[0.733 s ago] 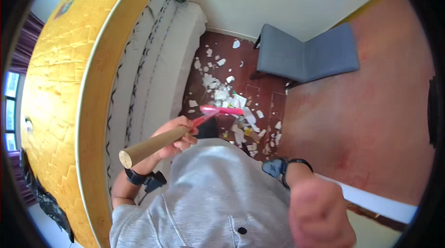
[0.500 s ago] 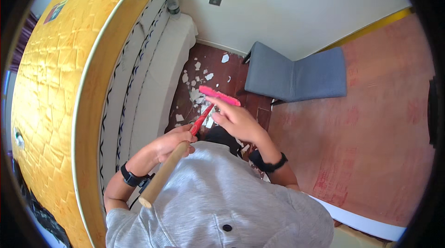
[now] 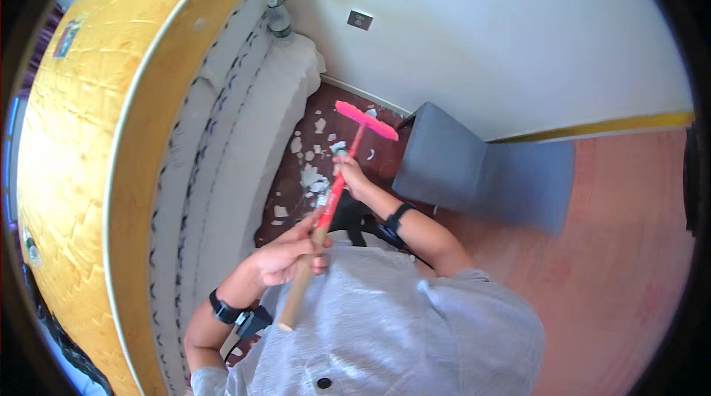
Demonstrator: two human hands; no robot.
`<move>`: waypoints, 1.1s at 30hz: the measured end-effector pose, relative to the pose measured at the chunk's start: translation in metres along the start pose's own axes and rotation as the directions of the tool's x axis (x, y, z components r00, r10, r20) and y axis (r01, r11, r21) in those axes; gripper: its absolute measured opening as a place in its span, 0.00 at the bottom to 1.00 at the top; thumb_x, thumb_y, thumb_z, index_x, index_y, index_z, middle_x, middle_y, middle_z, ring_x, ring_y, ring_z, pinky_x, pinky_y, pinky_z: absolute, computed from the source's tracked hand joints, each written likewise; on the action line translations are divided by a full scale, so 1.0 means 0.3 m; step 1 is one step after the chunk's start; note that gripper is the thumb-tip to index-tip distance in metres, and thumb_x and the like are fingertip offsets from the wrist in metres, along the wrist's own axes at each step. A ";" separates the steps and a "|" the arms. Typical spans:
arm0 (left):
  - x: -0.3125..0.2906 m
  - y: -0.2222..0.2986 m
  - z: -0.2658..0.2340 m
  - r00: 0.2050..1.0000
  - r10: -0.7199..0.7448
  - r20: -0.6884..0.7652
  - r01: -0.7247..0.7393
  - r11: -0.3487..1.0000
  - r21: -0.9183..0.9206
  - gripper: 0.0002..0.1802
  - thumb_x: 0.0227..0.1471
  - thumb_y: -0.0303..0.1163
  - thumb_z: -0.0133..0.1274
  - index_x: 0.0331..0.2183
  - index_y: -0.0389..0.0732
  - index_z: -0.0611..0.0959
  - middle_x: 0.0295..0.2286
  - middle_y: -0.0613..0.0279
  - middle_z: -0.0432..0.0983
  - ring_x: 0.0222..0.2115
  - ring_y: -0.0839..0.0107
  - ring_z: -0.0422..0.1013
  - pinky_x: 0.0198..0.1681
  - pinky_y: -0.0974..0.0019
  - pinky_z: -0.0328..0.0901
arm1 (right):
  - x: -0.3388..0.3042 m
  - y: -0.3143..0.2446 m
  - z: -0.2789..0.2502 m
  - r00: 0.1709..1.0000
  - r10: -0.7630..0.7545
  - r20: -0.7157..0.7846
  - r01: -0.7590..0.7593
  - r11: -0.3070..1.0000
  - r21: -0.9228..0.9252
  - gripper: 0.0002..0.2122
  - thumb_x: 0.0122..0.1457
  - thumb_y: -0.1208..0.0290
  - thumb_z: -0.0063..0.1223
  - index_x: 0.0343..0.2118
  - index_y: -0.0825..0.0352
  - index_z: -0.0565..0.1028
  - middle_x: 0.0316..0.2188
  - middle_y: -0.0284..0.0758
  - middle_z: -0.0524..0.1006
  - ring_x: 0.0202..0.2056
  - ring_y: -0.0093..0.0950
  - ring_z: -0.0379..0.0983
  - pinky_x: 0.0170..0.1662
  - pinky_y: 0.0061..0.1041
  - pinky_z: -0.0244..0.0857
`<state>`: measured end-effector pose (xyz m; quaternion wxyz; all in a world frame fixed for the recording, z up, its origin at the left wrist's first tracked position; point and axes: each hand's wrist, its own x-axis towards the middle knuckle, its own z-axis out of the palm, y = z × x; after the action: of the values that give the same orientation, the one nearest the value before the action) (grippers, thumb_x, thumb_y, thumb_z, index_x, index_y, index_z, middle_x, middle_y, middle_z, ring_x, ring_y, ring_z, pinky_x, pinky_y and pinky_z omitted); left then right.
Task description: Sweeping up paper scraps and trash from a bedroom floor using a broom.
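Observation:
A broom (image 3: 332,198) with a pink head, a red sleeve and a pale wooden end slants across the space in front of my body. My left hand (image 3: 289,254) is closed around its wooden part, close to my shirt. Higher on the shaft, my right hand (image 3: 351,177) grips the red part below the head. The pink head (image 3: 366,121) points away from me over the dark red floor, near the wall; whether it touches the floor, I cannot tell. White flat fragments (image 3: 312,176) lie scattered on the boards, left of the shaft.
On the left, a yellow mattress (image 3: 78,174) leans upright beside a long white-covered surface (image 3: 244,152). A clear plastic bottle (image 3: 278,20) stands at its far end. A grey-blue chair (image 3: 459,166) is to the right, by a wide reddish board (image 3: 592,248). The wall has a dark socket (image 3: 360,20).
My right hand, before raised with its fingers off the shaft, has taken hold of the broom. The pink head has moved farther away and slightly right. The view has shifted.

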<state>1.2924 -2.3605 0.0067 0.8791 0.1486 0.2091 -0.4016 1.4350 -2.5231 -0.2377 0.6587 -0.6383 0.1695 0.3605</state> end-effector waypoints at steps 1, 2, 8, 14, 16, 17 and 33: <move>0.054 0.042 0.017 0.999 0.006 -0.045 -0.008 0.999 -0.046 0.44 0.45 0.16 0.42 0.58 0.59 0.44 0.34 0.60 0.61 0.20 0.74 0.60 0.23 0.73 0.60 | 0.126 0.014 -0.052 0.998 -0.057 0.033 0.055 0.997 0.050 0.13 0.46 0.74 0.43 0.37 0.63 0.70 0.19 0.31 0.68 0.20 0.22 0.64 0.18 0.23 0.56; 0.121 0.069 0.001 0.996 0.011 -0.092 -0.023 0.991 -0.128 0.44 0.46 0.17 0.42 0.58 0.59 0.44 0.33 0.61 0.62 0.19 0.76 0.60 0.21 0.75 0.59 | 0.197 -0.011 -0.077 1.000 0.019 0.004 -0.019 0.999 0.036 0.14 0.45 0.75 0.43 0.38 0.63 0.69 0.19 0.30 0.68 0.20 0.22 0.64 0.19 0.23 0.57; 0.674 0.193 -0.130 0.941 -0.012 -0.338 -0.149 0.882 -0.447 0.04 0.53 0.25 0.40 0.34 0.41 0.67 0.18 0.70 0.59 0.13 0.87 0.54 0.09 0.85 0.48 | 0.660 -0.129 -0.334 0.896 0.367 -0.249 -0.352 0.930 0.106 0.14 0.50 0.73 0.43 0.41 0.51 0.63 0.26 0.29 0.65 0.27 0.25 0.65 0.24 0.31 0.66; 0.829 0.226 -0.065 0.902 0.012 -0.432 -0.297 0.744 -0.599 0.05 0.52 0.22 0.40 0.34 0.38 0.65 0.25 0.63 0.63 0.14 0.86 0.55 0.08 0.84 0.49 | 0.649 -0.122 -0.309 0.892 0.374 -0.253 -0.435 0.862 -0.260 0.35 0.50 0.83 0.33 0.58 0.49 0.36 0.27 0.40 0.67 0.18 0.27 0.68 0.15 0.25 0.65; 0.789 0.203 -0.055 0.890 0.025 -0.456 -0.332 0.719 -0.610 0.05 0.52 0.22 0.40 0.34 0.37 0.65 0.25 0.64 0.63 0.14 0.86 0.55 0.09 0.84 0.49 | 0.643 -0.108 -0.276 0.887 0.414 -0.204 -0.460 0.832 -0.312 0.37 0.50 0.83 0.32 0.59 0.48 0.33 0.23 0.40 0.67 0.18 0.27 0.67 0.14 0.26 0.61; 0.759 0.183 -0.049 0.886 0.035 -0.463 -0.355 0.693 -0.628 0.04 0.53 0.22 0.40 0.34 0.37 0.66 0.25 0.64 0.63 0.15 0.87 0.55 0.09 0.85 0.50 | 0.618 -0.088 -0.245 0.876 0.451 -0.170 -0.482 0.817 -0.316 0.37 0.49 0.83 0.32 0.59 0.48 0.32 0.21 0.39 0.67 0.17 0.27 0.67 0.13 0.27 0.59; 0.449 -0.678 -0.055 0.738 0.358 -0.572 -0.656 0.180 -0.733 0.07 0.54 0.23 0.40 0.37 0.41 0.65 0.26 0.57 0.66 0.14 0.84 0.56 0.12 0.83 0.53 | 0.081 0.476 -0.019 0.743 0.588 0.318 -0.242 0.680 -0.692 0.30 0.52 0.82 0.33 0.56 0.66 0.37 0.21 0.43 0.65 0.14 0.30 0.62 0.13 0.31 0.58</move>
<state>1.2115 -2.5691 -0.0921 0.8517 -0.2423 0.4473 0.1256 1.3541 -2.5329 -0.3576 0.3315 -0.6346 0.0064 0.6981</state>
